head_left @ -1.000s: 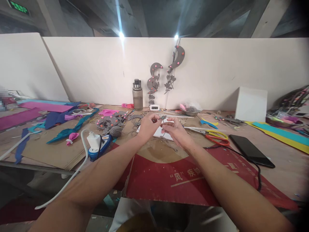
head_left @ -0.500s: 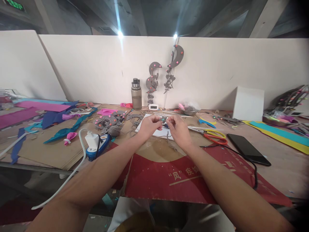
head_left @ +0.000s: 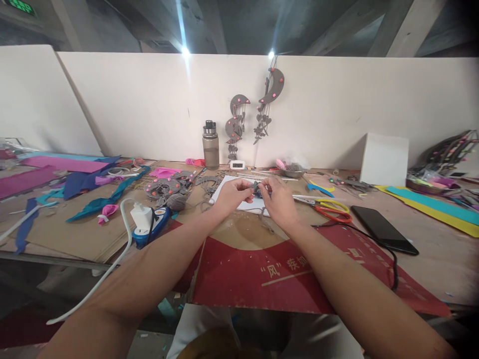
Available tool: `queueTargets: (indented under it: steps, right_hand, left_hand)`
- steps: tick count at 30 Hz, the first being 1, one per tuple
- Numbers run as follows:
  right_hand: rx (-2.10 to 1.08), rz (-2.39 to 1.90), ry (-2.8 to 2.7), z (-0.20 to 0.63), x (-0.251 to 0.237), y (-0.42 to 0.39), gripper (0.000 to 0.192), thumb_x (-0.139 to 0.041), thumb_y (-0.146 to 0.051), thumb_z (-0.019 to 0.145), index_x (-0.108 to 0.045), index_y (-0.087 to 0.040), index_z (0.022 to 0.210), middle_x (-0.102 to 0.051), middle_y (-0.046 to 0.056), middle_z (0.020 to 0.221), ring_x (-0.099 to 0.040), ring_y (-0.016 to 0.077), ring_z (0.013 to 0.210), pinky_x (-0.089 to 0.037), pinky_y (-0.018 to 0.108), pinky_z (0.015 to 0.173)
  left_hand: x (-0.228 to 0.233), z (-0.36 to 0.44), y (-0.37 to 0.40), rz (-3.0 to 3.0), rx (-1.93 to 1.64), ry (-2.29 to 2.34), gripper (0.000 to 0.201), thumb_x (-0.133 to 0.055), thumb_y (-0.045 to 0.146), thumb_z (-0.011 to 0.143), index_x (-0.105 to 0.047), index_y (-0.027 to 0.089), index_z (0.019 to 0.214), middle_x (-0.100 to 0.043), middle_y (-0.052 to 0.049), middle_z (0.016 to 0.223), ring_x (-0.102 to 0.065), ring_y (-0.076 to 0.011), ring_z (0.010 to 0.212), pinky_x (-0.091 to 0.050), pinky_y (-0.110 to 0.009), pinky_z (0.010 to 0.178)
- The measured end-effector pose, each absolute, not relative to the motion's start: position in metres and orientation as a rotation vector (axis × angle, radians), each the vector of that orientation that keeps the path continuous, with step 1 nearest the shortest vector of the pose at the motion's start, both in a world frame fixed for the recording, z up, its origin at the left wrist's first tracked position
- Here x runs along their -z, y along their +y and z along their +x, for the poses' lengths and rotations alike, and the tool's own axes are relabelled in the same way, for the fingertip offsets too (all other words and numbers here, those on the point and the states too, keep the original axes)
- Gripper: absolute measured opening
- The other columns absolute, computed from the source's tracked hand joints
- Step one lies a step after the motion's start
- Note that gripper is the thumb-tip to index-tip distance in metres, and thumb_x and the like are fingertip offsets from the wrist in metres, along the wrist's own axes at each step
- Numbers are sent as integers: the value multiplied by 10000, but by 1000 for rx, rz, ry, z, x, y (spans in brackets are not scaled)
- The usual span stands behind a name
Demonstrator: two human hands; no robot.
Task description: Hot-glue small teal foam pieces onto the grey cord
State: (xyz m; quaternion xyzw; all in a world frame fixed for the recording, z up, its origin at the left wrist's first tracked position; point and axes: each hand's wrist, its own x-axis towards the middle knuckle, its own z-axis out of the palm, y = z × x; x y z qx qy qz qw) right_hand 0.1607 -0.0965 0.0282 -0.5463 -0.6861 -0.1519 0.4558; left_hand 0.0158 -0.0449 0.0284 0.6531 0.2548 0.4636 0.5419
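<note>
My left hand [head_left: 235,196] and my right hand [head_left: 277,198] meet over a white sheet [head_left: 245,205], fingertips pinched close together. Between them is a small greyish-green piece [head_left: 256,186], too small to name. A grey cord [head_left: 263,215] hangs by my right fingers onto the cardboard. Scissors [head_left: 331,209] with red and yellow handles lie right of my right hand. To the left of my left hand sits a tangle of grey yarn [head_left: 175,199] among grey crescents with pink and orange dots.
A power strip [head_left: 151,227] with a white plug lies left, a phone [head_left: 383,230] right. A water bottle [head_left: 211,147] stands by the white board [head_left: 142,104], where grey moon hangings [head_left: 277,86] hang. Red cardboard [head_left: 239,279] covers the table's front edge; coloured strips [head_left: 434,207] lie right.
Both hands stay in nearly the same place, with small shifts of the fingers around the small piece. The grey cord has moved slightly right. The whole view has shifted a little.
</note>
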Motion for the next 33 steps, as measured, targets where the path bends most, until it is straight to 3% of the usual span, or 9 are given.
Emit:
queueTargets:
  steps: [11,22,33]
  right_hand:
    - [437,-1382,-1738,158,-30,-100,112,-447,-230,894,-509,-199,806,-565,54,831,-500,190,779,-363,301,706]
    - [410,-1385,-1755,157,-33,-102,123,-434,-225,897,-518,-198,811,-576,64,850,-518,197,804,-376,310,724]
    - [387,-1397,-1744,157,-33,-103,164,-400,-243,913,-510,-202,799,-576,63,834,-518,202,819,-371,311,728]
  left_hand:
    - [-30,16,-46,1658,-1096,633,134,-671,218,737,-583,118,740,-577,11,606,-536,-63,494,-466,-202,519]
    - [-29,16,-46,1695,-1092,569,180,-688,264,699,-601,124,771,-592,-4,703,-538,-74,585,-474,-206,523]
    - [-29,16,-46,1706,-1130,689,134,-671,251,708,-624,128,733,-598,6,590,-530,-72,502,-448,-199,507]
